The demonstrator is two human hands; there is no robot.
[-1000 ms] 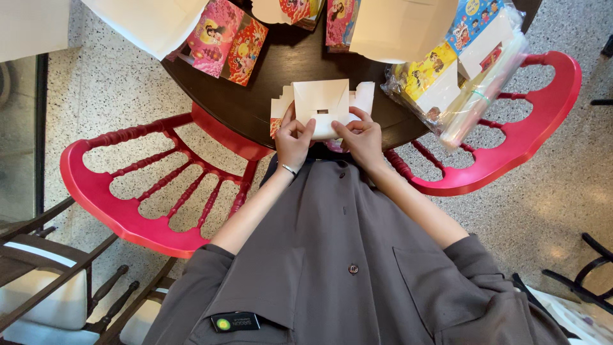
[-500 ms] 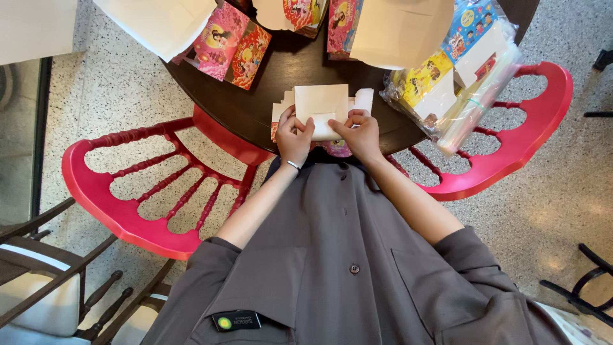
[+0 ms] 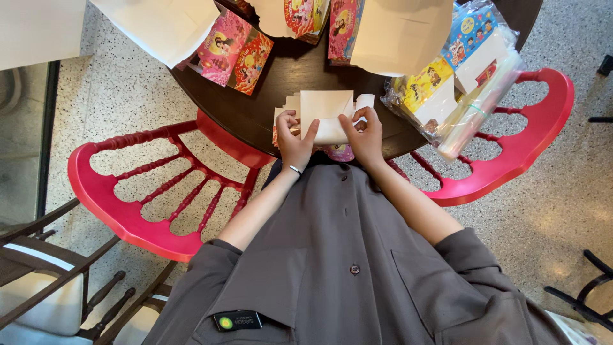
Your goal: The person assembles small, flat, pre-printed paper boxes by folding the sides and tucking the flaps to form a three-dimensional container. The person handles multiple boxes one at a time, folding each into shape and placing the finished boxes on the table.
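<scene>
Speckled terrazzo floor (image 3: 115,108), round dark wooden table (image 3: 287,70) seen from above, 2 red slatted wooden chairs pushed against it, 1 at left (image 3: 153,191), 1 at right (image 3: 517,140). Table edge is ringed with bright printed paper packets, pink-red ones (image 3: 233,51) at upper left, a clear plastic bag of blue and yellow ones (image 3: 460,83) at upper right, plus large blank cream sheets (image 3: 399,32).

Cream folded paper envelope (image 3: 325,115) is held at the near table edge, on top of a small stack of similar pale pieces (image 3: 284,105). Left hand (image 3: 295,142): thumb and fingers clamped on the envelope's left edge, index laid up along the face. Right hand (image 3: 365,134): fingertips pinched together on its right edge near the top corner.

Change vs 0.5 s ago: envelope sits slightly lower and closer to the body, left index now stretched up the paper instead of curled, right grip shifted toward the upper corner. Judged as a crease or flap being pressed flat, fold step likely under way, not finished. Flap state itself cannot be told, it is covered by fingers
</scene>
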